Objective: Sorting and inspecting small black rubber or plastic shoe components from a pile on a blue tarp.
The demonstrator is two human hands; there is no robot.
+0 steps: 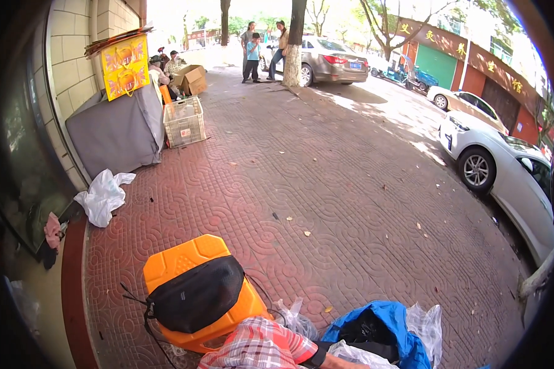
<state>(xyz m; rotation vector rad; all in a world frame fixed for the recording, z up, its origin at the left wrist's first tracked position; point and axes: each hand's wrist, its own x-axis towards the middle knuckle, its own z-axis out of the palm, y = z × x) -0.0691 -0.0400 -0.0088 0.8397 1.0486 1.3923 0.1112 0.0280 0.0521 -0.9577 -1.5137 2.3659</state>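
Note:
A forearm in a red, white and grey plaid sleeve [258,347] enters at the lower edge, left of centre, and reaches rightward; I take it for my left arm. Past the cuff, a black band circles the wrist. Only a strip of my left hand [346,363] shows, its fingers cut off by the lower edge. Beside it lies an open blue bag [385,310] with black plastic inside. Clear plastic bags [426,329] lie around the blue one. Just beyond the sleeve is an orange plastic container [188,253] with a black mesh pouch [198,294] on top. My right hand is out of view.
Patterned red paving [326,209] spreads ahead. Along the left wall are a white plastic bag [103,197], a grey-covered stand [114,129] with a yellow gift bag [125,64], and a plastic crate [184,123]. People stand near a tree [294,49]. A white car [498,160] is at right.

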